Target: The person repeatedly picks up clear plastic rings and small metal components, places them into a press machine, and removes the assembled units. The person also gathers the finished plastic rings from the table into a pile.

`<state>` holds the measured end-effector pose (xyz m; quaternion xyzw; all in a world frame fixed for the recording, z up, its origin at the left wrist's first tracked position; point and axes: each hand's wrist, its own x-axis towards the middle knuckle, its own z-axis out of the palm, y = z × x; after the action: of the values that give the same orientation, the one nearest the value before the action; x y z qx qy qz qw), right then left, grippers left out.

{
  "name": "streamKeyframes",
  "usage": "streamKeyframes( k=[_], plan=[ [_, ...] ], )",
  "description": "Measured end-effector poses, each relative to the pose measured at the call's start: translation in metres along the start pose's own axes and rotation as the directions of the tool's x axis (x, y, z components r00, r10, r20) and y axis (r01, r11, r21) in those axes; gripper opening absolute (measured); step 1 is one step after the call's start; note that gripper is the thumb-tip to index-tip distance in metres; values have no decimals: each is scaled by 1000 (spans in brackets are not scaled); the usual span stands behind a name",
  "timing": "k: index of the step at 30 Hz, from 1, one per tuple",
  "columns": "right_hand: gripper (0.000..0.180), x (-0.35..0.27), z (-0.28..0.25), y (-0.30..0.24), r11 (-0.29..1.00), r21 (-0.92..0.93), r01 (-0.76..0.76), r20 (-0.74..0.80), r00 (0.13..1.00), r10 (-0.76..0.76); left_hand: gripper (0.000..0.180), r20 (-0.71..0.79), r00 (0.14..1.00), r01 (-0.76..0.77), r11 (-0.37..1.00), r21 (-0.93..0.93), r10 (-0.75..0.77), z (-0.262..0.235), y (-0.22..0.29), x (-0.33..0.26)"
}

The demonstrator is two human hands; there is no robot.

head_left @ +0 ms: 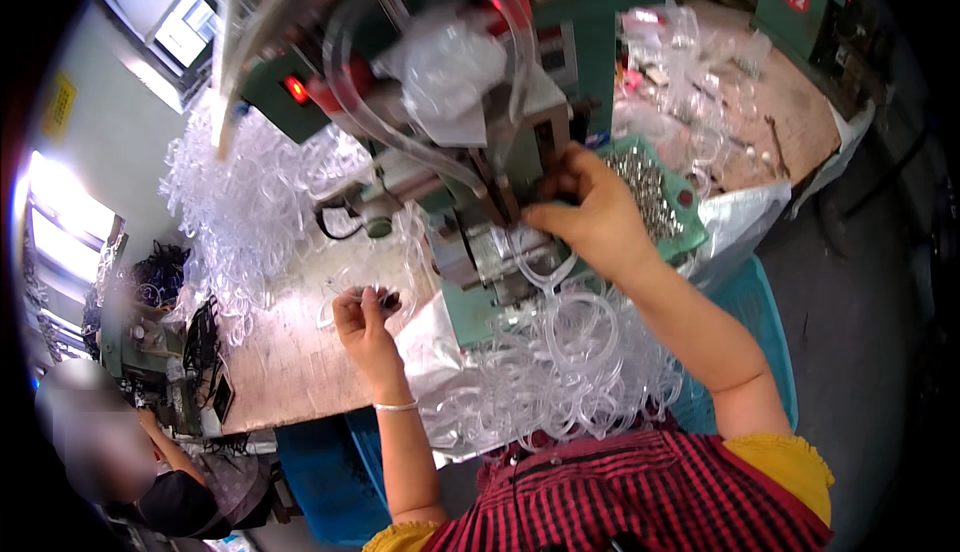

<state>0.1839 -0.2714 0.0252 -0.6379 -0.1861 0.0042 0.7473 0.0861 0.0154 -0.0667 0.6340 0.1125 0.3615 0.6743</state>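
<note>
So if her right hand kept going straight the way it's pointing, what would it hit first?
The right hand points up-left at the green press machine. Its fingertips are already at the dark metal part at the machine's front, so that would be met first. Depth is hard to judge in this view.

My left hand (365, 310) sits left of centre frame, fingers pinched together, forearm rising from the lower edge. My right hand (590, 214) reaches up at centre, fingers curled closed.
</note>
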Motion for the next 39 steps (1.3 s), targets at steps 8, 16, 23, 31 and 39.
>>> streamKeyframes(
  k=[8,16,23,31,39],
  plan=[
    [54,-1,9,-22,990,92,-107,76,992,101,15,300,725,-545,782,-302,621,79,147,4],
    [55,-35,2,-37,995,-39,96,134,987,-90,11,501,562,-817,537,211,658,92,137,-14],
    [25,-28,-93,52,253,-966,48,-48,931,-362,32,706,6,-981,142,-134,708,131,105,-34],
    [11,17,-71,70,295,-939,176,46,916,-400,26,701,77,-968,221,-116,708,128,93,-35],
    [15,-21,-93,72,504,-862,61,-173,898,-405,26,661,479,-871,221,438,577,15,92,-72]
  ],
)
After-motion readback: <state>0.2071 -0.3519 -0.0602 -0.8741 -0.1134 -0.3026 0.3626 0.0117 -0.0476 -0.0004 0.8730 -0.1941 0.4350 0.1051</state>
